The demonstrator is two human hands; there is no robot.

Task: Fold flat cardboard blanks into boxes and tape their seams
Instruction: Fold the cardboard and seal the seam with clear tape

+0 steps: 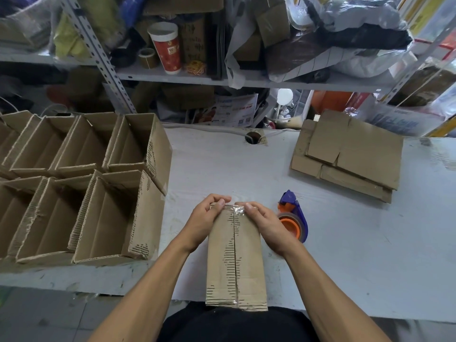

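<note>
- Both hands grasp the far end of the brown corrugated cardboard box: the left hand curls over its far left corner, the right hand over its far right corner, thumbs pressing a strip of clear tape folded over that edge.
- The box lies on the white worktable directly in front of the person, its long axis running from the body out to the hands, so the centre seam stretches back from the grip toward the torso.
- Its near end overhangs the table edge, touching the dark shirt.
- The purple-and-orange tape dispenser sits just beside the right hand, which is clearly nearer to it.
- Judging by this, the tape end is being smoothed down.
- Finished open cardboard boxes stand in rows to the left; flat cardboard blanks are stacked far right.
</note>
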